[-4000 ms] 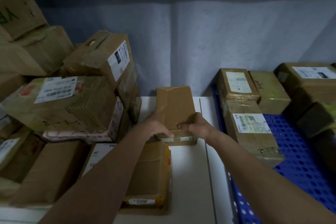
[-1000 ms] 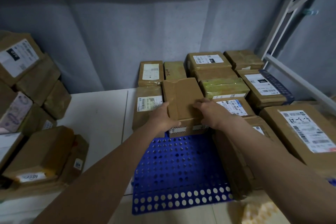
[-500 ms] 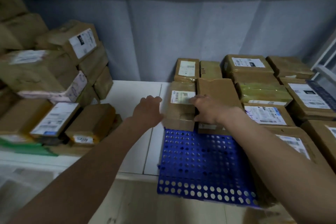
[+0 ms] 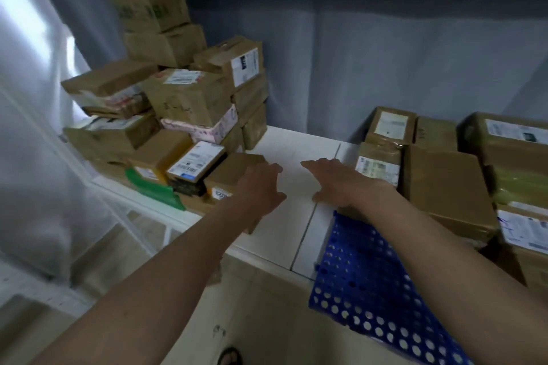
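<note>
Both my hands hover over the white shelf (image 4: 296, 145), holding nothing. My left hand (image 4: 261, 190) is spread flat beside a small brown box (image 4: 231, 175) at the foot of the left pile, close to its right edge. My right hand (image 4: 338, 181) is open with fingers pointing left, just clear of the plain brown parcel (image 4: 444, 187) that lies on the blue perforated pallet (image 4: 370, 275) among the right group of parcels.
A tall, uneven pile of taped cardboard boxes (image 4: 184, 92) fills the shelf's left side, with a green flat packet (image 4: 154, 190) at its front. More labelled parcels (image 4: 510, 142) stand at the right. A grey wall is behind. The floor lies below the shelf edge.
My hands carried the plain brown parcel from the shelf's middle onto the blue pallet and let go. Both hands have now swung left, toward the left pile, empty.
</note>
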A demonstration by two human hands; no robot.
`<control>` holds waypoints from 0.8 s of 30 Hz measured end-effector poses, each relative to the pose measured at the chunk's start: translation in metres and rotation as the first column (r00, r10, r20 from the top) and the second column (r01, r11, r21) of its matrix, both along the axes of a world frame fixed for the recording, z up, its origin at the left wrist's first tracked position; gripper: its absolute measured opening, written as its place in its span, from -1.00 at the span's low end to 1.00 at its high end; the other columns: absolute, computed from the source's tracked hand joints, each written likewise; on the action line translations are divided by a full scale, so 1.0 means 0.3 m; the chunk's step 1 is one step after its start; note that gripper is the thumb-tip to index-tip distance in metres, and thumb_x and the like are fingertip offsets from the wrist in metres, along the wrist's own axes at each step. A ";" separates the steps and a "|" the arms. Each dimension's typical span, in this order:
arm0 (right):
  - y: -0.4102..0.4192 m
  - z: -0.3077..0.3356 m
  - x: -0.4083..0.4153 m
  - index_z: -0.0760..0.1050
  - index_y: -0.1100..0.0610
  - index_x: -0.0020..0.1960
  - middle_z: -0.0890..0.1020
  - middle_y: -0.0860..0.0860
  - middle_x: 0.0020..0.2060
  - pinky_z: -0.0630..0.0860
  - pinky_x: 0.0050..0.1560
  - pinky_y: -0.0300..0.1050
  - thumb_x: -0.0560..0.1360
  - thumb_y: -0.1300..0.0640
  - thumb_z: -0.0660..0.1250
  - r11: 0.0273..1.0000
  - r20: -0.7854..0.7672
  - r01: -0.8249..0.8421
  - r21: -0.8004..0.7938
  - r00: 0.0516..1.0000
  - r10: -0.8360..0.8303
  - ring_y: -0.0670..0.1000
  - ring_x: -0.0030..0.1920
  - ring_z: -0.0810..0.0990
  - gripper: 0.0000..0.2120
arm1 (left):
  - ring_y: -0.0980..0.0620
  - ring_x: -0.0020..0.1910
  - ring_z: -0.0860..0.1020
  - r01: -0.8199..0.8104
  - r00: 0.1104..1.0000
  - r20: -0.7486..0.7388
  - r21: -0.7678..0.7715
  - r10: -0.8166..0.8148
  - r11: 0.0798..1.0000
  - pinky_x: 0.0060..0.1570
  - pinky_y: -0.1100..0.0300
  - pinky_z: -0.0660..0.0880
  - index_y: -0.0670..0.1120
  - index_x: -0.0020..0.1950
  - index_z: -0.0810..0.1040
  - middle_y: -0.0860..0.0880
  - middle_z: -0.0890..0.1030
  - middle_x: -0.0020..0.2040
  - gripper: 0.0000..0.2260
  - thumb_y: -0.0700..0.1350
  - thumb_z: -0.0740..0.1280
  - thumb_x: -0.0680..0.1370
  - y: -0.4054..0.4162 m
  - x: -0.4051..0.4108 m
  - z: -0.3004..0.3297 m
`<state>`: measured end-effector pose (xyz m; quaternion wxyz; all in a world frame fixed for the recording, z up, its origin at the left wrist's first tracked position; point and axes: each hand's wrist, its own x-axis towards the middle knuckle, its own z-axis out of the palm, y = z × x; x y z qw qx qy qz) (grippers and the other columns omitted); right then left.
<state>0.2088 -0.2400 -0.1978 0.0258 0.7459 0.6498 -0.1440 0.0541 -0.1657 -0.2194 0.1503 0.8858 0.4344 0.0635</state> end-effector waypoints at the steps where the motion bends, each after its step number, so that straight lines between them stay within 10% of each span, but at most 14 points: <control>1: 0.011 0.000 -0.020 -0.05 0.02 0.55 0.24 0.12 0.44 0.26 0.37 0.06 0.52 0.06 0.33 1.000 -0.002 -0.017 -0.002 1.000 0.017 0.17 0.41 0.22 -0.24 | -0.10 0.25 0.47 -0.004 1.000 -0.007 0.015 0.004 1.000 0.24 0.05 0.40 -0.10 0.28 0.49 -0.10 0.51 0.23 -0.63 -0.04 0.36 0.51 -0.006 -0.021 0.014; 6: 0.056 0.007 -0.108 -0.15 0.04 0.56 0.23 0.14 0.45 0.26 0.37 0.05 0.55 0.03 0.30 0.994 -0.009 -0.105 -0.008 0.994 0.104 0.18 0.40 0.25 -0.21 | -0.03 0.15 0.55 -0.068 0.993 0.118 0.312 0.033 0.948 0.09 0.30 0.29 -0.13 0.15 0.58 -0.08 0.56 0.14 -0.76 -0.05 0.32 0.55 -0.024 -0.108 0.060; 10: 0.095 0.015 -0.163 -0.15 0.05 0.56 0.30 0.15 0.39 0.32 0.28 0.01 0.56 0.02 0.29 0.990 0.008 -0.137 0.035 0.991 0.137 0.17 0.34 0.32 -0.23 | -0.05 0.45 0.24 -0.034 0.998 -0.050 0.137 0.042 0.990 0.28 0.27 0.06 -0.08 0.52 0.21 -0.07 0.30 0.48 -0.53 0.01 0.19 0.63 -0.017 -0.163 0.085; 15: 0.153 0.043 -0.223 -0.15 0.04 0.56 0.31 0.14 0.38 0.31 0.30 0.00 0.56 0.04 0.27 0.990 0.011 -0.130 0.057 0.992 0.129 0.16 0.34 0.31 -0.24 | -0.12 0.24 0.49 -0.023 0.995 -0.096 0.104 0.034 0.994 0.23 0.05 0.43 -0.14 0.35 0.44 -0.14 0.52 0.28 -0.65 -0.08 0.28 0.59 0.074 -0.203 0.108; 24: 0.377 0.159 -0.380 0.13 0.11 0.49 0.27 0.13 0.44 0.28 0.37 0.04 0.56 0.05 0.26 0.987 -0.011 -0.079 0.141 0.997 0.081 0.17 0.41 0.25 -0.43 | -0.06 0.38 0.37 -0.037 0.996 0.076 0.022 0.035 0.999 0.28 0.13 0.32 -0.06 0.43 0.37 -0.06 0.42 0.40 -0.51 -0.02 0.38 0.53 0.356 -0.383 0.202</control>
